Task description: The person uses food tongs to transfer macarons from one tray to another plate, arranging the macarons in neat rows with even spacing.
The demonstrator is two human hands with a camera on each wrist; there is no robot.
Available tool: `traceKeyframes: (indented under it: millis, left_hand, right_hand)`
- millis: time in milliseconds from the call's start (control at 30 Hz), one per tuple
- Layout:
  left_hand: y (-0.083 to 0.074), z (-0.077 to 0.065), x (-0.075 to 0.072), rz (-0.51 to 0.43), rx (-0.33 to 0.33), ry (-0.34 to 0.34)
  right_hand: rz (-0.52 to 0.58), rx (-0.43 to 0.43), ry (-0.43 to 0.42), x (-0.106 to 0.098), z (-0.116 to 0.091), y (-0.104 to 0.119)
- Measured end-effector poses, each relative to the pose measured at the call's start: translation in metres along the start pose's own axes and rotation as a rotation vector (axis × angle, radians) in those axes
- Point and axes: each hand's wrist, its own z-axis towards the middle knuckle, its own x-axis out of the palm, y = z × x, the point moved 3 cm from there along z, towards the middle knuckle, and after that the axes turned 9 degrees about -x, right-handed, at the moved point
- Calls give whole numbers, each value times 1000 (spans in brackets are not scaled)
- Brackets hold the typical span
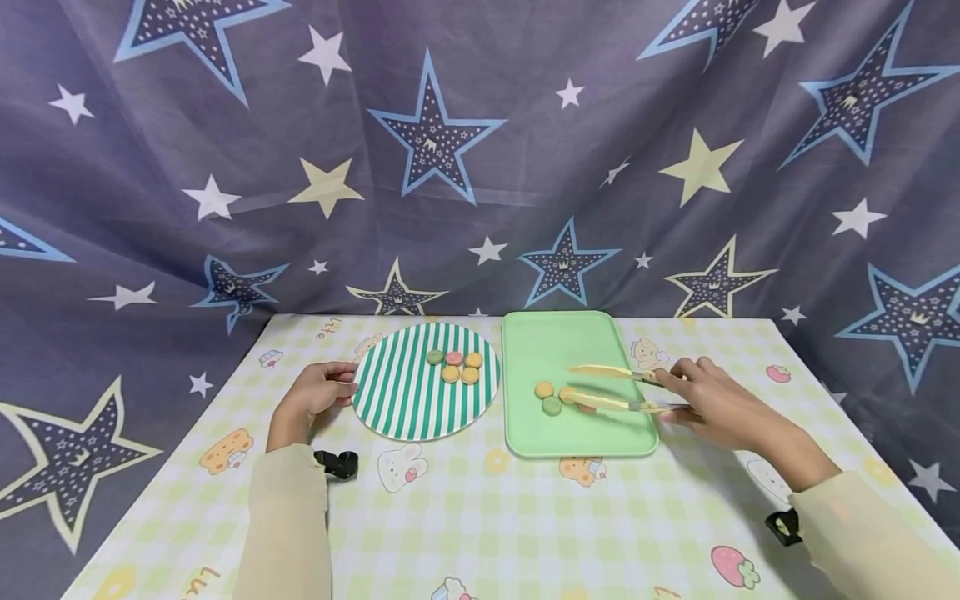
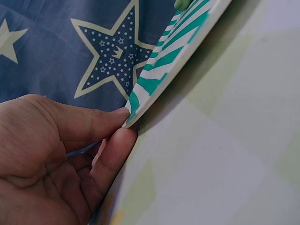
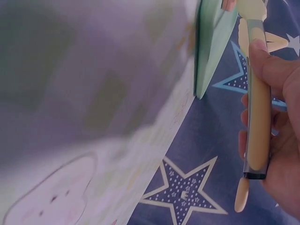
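In the head view, my left hand (image 1: 311,396) is at the left rim of a round green-and-white striped plate (image 1: 390,383). The left wrist view shows thumb and fingers pinching the plate's edge. My right hand (image 1: 723,404) grips tongs (image 1: 611,402) with cream tips, their arms spread over a light green tray (image 1: 558,342). At the lower arm's tip is a yellow macaron-like disc (image 1: 567,394); whether they touch cannot be told. Beside it lie another yellow disc (image 1: 543,389) and a green disc (image 1: 552,406). A pink disc (image 1: 587,408) is partly hidden under that arm.
On the plate sit a green disc (image 1: 435,357), a pink disc (image 1: 454,357) and several yellow discs (image 1: 470,375). Plate and tray stand side by side on a checked tablecloth (image 1: 465,517). A dark star-patterned curtain (image 1: 525,183) hangs behind the table.
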Motion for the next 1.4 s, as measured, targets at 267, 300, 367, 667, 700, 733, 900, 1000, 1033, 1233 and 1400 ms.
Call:
traceKeyframes:
  millis: [267, 300, 367, 667, 700, 733, 900, 1000, 1033, 1233, 1400]
  left_hand:
    - [0, 0, -1, 17, 4, -5]
    - [0, 0, -2, 18, 3, -5]
    - [1, 0, -2, 17, 1, -3]
    - [1, 0, -2, 10, 9, 5]
    - [1, 0, -2, 10, 8, 5]
    - [1, 0, -2, 9, 8, 4]
    - [0, 0, -1, 1, 4, 1]
    - [-1, -1, -1, 1, 2, 0]
    - [-1, -1, -1, 2, 1, -1]
    - [0, -1, -1, 7, 2, -4]
    - [0, -2, 0, 16, 8, -3]
  right_hand:
    - [29, 18, -1, -4, -18, -2]
    - [37, 17, 1, -4, -20, -2]
    - [46, 20, 7, -5, -23, -1]
    - [45, 28, 46, -4, -33, -2]
    - [47, 29, 48, -4, -34, -3]
    - [52, 30, 50, -3, -34, -3]
    - [85, 45, 67, -2, -37, -5]
    - [108, 58, 81, -2, -37, -5]
    - [116, 62, 86, -2, -37, -5]
    - [156, 72, 100, -3, -36, -5]
    - [155, 61, 90, -3, -35, -5]
